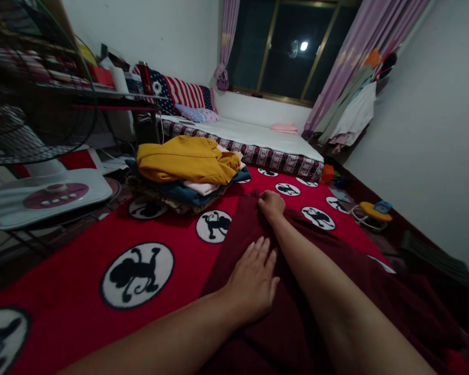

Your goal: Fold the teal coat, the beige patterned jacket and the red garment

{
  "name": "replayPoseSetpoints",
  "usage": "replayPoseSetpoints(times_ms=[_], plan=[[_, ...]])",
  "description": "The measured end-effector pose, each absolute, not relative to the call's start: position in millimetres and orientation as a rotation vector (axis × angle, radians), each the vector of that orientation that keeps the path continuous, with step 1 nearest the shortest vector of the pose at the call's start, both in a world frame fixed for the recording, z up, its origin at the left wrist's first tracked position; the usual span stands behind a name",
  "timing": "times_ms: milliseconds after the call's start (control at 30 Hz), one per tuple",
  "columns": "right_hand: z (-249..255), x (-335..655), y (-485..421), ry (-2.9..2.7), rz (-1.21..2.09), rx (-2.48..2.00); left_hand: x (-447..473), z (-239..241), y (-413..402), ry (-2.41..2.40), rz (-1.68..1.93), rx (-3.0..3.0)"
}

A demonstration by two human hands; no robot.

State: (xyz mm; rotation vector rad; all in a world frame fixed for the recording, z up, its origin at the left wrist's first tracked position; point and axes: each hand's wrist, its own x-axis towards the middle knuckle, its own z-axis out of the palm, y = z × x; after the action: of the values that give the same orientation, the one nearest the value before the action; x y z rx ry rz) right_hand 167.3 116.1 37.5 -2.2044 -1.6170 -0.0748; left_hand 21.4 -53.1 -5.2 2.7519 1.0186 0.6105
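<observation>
A dark maroon garment [297, 323] lies spread on a red blanket [82, 245] printed with black-and-white monkey circles. My left hand [254, 278] rests flat on the garment near its left edge, fingers stretched out together. My right hand [271, 203] reaches farther forward, its fingers curled on the garment's far edge, pinching the cloth. Both forearms stretch over the fabric.
A stack of folded clothes with a yellow garment [187, 159] on top sits ahead to the left. A standing fan [35, 104] and its white base [47, 198] are at the left. A mattress [254, 138] lies under the window; a small yellow stool [375, 212] stands right.
</observation>
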Motion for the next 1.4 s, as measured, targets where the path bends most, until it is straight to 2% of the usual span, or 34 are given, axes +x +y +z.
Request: replayPoseSetpoints(times_ms=[233, 567, 733, 800, 900, 1067, 1133, 1233, 1333, 1400], plan=[[34.8, 147.7, 115.0, -1.8, -0.4, -2.091, 22.3, -3.1, -53.7, 1.018, 0.607, 2.742], [31.6, 139.8, 121.5, -2.087, 0.177, -1.89, 22.6, -3.0, -50.8, 1.065, 0.573, 2.742], [37.1, 160.9, 53.6, -2.037, 0.26, -1.578, 23.3, -5.2, -47.2, 1.065, 0.634, 2.728], [40.1, 175.4, 7.5, -1.968, 0.211, -1.435, 23.0, -6.5, -46.5, 1.035, 0.626, 2.723], [53.5, 212.5, -61.7, -1.925, 0.041, -1.462, 22.4, -9.0, -46.2, 1.023, 0.623, 2.732], [80.7, 319.7, -138.1, -1.508, -0.488, -1.883, 22.9, -11.1, -45.9, 1.031, 0.661, 2.753], [81.5, 364.0, -154.3, -1.26, -0.584, -2.162, 23.4, -10.8, -45.4, 1.035, 0.655, 2.751], [69.7, 406.6, -166.1, -1.08, -0.276, -2.404, 24.0, -11.2, -44.6, 1.027, 0.669, 2.751], [53.9, 411.6, -166.2, -1.045, 0.093, -2.356, 24.5, -13.6, -43.5, 1.016, 0.717, 2.76], [48.0, 401.1, -163.8, -1.049, 0.191, -2.289, 24.4, -14.9, -43.1, 1.01, 0.732, 2.766]])
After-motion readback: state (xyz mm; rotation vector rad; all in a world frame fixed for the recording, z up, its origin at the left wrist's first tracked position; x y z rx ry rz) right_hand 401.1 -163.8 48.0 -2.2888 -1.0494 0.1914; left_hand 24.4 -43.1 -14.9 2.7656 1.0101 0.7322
